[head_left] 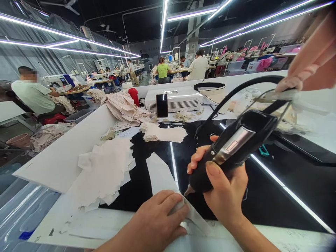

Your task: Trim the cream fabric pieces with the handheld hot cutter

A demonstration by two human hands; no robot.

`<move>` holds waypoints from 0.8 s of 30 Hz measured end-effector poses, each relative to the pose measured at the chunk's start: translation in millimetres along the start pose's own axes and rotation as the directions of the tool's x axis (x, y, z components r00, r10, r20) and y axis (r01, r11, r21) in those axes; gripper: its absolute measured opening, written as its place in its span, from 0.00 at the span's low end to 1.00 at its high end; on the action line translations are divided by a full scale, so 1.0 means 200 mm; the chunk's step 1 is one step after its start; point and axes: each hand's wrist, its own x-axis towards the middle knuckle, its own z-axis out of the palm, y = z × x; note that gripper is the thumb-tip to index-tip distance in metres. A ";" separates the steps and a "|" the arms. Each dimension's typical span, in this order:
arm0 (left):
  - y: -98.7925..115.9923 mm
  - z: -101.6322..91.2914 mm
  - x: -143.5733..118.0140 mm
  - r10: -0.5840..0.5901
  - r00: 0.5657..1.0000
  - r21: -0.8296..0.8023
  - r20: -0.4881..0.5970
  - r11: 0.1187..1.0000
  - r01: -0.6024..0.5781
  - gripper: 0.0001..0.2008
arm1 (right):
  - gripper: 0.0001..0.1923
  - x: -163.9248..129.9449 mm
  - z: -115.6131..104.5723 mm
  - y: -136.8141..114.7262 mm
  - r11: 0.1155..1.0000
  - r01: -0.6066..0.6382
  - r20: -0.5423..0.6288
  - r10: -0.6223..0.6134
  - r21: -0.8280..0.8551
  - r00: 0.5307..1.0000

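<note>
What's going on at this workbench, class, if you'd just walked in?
The person's right hand grips a black handheld tool, its tip angled down beside a pale sheet; whether they touch is unclear. The left hand rests on that sheet, over the glossy black surface. A ragged stack of pale pieces lies to the left.

Near: left hand on pale sheet. Right hand gripping black tool. Left: pale stack. Far: upright phone.
</note>
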 end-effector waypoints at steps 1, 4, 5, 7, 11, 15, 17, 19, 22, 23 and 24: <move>0.00 0.00 0.00 0.002 1.000 0.002 0.003 1.000 -0.002 0.15 | 0.14 0.00 0.00 0.00 1.000 0.000 0.000 0.000 0.003 1.000; 0.00 0.01 0.00 -0.001 1.000 0.003 -0.002 1.000 0.001 0.16 | 0.12 0.00 0.00 0.00 1.000 -0.002 0.014 0.002 -0.003 1.000; 0.00 0.01 0.01 -0.001 1.000 0.003 -0.007 1.000 0.001 0.16 | 0.11 -0.01 0.00 0.00 1.000 -0.004 0.017 0.004 -0.008 1.000; 0.01 0.00 0.01 0.000 1.000 0.003 -0.018 1.000 0.000 0.14 | 0.11 -0.01 0.00 0.00 1.000 -0.007 0.021 0.007 -0.018 1.000; 0.01 0.00 0.03 0.009 1.000 0.004 -0.029 1.000 -0.009 0.13 | 0.12 0.00 0.00 0.01 0.999 -0.010 0.021 0.011 -0.036 1.000; 0.01 -0.01 0.03 0.003 0.999 -0.005 -0.034 1.000 -0.003 0.13 | 0.12 0.01 0.00 0.00 0.999 -0.027 0.010 0.028 -0.043 1.000; 0.00 -0.01 0.02 0.003 0.999 -0.007 -0.038 1.000 -0.003 0.13 | 0.15 0.01 -0.01 -0.01 0.999 -0.032 -0.010 0.032 -0.039 0.999; -0.01 0.00 0.02 0.012 0.999 -0.003 -0.048 1.000 -0.012 0.14 | 0.21 0.01 -0.04 -0.02 0.999 -0.035 -0.017 0.034 -0.033 0.999; -0.04 0.03 0.02 0.045 0.998 0.012 -0.049 0.999 -0.044 0.15 | 0.22 0.00 -0.09 -0.03 0.997 -0.059 0.033 0.061 -0.057 0.998; -0.06 0.05 0.03 0.058 0.998 0.021 -0.035 0.998 -0.057 0.15 | 0.21 0.00 -0.11 -0.03 0.995 -0.063 0.048 0.067 -0.077 0.997; -0.08 0.07 0.03 0.077 0.997 0.034 -0.016 0.996 -0.077 0.15 | 0.21 0.00 -0.13 -0.03 0.993 -0.061 0.069 0.068 -0.097 0.995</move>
